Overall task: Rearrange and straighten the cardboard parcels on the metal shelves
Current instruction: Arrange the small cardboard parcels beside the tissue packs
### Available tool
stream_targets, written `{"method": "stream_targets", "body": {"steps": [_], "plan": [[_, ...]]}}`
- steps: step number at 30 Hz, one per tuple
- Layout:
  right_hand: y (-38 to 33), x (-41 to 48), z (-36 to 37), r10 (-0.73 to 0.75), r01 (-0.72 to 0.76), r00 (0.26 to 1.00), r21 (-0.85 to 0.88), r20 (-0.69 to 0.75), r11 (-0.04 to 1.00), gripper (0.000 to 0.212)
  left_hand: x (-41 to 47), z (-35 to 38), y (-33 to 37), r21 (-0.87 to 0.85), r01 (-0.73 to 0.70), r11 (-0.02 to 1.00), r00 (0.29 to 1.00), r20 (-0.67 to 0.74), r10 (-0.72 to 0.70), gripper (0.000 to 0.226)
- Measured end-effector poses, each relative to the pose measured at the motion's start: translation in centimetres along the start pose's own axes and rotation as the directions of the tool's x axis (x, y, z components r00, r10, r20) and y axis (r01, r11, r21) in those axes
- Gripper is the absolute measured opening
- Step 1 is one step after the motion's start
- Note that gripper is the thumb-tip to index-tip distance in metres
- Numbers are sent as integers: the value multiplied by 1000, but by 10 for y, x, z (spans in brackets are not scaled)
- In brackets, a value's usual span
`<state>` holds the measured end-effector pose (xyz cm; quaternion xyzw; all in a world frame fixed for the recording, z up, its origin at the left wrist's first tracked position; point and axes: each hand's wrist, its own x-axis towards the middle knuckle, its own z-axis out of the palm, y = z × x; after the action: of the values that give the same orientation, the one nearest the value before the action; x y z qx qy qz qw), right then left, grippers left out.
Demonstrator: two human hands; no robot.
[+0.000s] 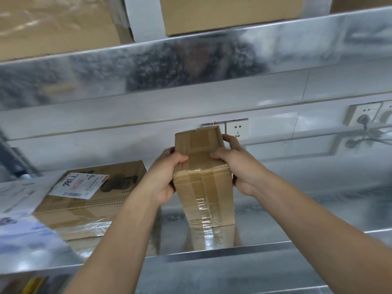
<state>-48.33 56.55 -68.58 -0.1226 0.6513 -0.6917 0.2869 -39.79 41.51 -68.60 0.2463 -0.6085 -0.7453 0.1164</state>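
Note:
A tall taped cardboard parcel (204, 187) stands upright on the middle metal shelf (275, 236), near its front edge. My left hand (164, 177) grips the parcel's left side, thumb over its top. On the other side my right hand (239, 164) grips it, thumb on top and fingers curled round the far edge. A flat cardboard box (89, 204) with a white shipping label lies on the same shelf to the left, close to my left forearm.
Above, the upper shelf (191, 60) carries a large cardboard box (229, 13) and a plastic-wrapped one (53, 24). Wall sockets (237, 129) sit behind the parcel, another socket with a plugged cable (362, 117) at right. A white-and-blue package (19, 200) lies far left.

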Motion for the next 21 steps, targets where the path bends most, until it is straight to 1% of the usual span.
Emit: {"method": "stream_targets", "body": {"steps": [6, 9, 15, 18, 21], "plan": [[-3, -1, -5, 8, -8, 1000, -60, 6, 998, 60, -1, 3, 2, -6, 0, 1000, 1000, 29, 0, 13], [-3, -2, -6, 6, -5, 1000, -58, 14, 998, 61, -3, 4, 3, -3, -2, 1000, 999, 38, 2, 12], [0, 1, -9, 6, -5, 999, -35, 31, 999, 58, -3, 2, -1, -7, 16, 1000, 1000, 27, -15, 25], [1, 4, -11, 10, -10, 999, -12, 39, 1000, 58, -3, -2, -5, -76, 34, 997, 999, 18, -33, 34], [3, 7, -13, 10, -11, 999, 18, 37, 1000, 55, 0, -10, -18, -128, 64, 990, 997, -42, -70, 48]]}}
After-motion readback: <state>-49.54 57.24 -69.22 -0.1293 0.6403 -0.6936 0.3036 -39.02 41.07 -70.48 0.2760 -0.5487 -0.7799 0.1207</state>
